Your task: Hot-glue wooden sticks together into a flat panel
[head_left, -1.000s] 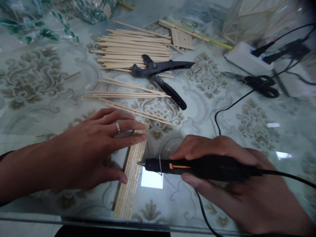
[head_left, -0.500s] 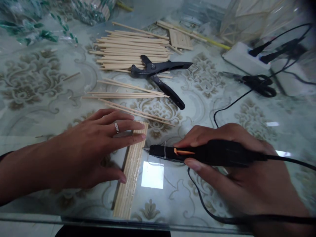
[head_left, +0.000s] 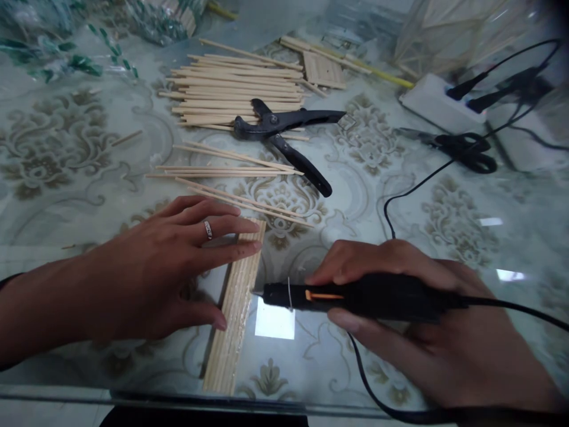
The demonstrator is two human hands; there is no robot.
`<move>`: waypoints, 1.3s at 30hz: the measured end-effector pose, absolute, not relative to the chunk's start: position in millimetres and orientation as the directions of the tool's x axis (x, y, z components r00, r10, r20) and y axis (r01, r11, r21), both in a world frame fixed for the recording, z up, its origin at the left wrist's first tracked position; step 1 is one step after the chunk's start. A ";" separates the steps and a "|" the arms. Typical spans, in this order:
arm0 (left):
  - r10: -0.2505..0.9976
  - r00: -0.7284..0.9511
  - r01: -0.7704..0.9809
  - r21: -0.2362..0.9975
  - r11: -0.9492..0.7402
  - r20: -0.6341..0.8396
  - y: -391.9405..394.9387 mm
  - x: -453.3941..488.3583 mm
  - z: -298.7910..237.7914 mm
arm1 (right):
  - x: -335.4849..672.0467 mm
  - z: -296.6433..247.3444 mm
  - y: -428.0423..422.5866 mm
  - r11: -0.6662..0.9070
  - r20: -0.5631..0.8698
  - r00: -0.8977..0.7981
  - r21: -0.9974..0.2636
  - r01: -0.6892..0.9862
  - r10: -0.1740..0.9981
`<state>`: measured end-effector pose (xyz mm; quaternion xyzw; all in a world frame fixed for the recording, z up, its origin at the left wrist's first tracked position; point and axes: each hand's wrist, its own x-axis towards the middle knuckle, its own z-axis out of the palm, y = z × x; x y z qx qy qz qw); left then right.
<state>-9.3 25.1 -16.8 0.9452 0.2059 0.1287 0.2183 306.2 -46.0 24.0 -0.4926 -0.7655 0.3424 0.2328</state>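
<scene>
My left hand (head_left: pixel 178 267) lies spread over a narrow panel of joined wooden sticks (head_left: pixel 233 308), its fingertips and thumb resting on the wood. A shiny, glue-like film covers part of that panel. Gripped in my right hand (head_left: pixel 427 344) is a black corded hot glue gun (head_left: pixel 377 296) with an orange trigger. Its metal tip points left and meets the panel's right edge, or comes very close to it; I cannot tell which. Beyond my left hand lie several loose thin sticks (head_left: pixel 235 172).
Black cutting pliers (head_left: pixel 273 121) lie over a pile of wooden sticks (head_left: pixel 231 89). Scissors (head_left: pixel 466 151) and a white power strip (head_left: pixel 444 104) are at the right, with black cables (head_left: pixel 415 193) crossing the table. A small wooden panel (head_left: pixel 324 70) and plastic packages (head_left: pixel 164 21) sit farther back.
My right hand has brought the hot glue gun toward me and slightly left, so its tip is lower along the panel's edge. My left hand and the panel have stayed in place.
</scene>
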 end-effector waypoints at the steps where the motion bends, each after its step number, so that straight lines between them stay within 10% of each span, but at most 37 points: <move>1: 0.445 0.882 0.333 0.465 -0.820 0.153 24.9 -9.5 -16.7 | 307.7 21.8 -44.9 0.287 0.044 -0.383 -0.741 0.607 0.923; 39: 0.436 0.887 0.329 0.455 -0.828 0.153 25.5 -8.0 -17.5 | 308.6 23.1 -46.7 0.311 0.046 -0.401 -0.716 0.625 0.915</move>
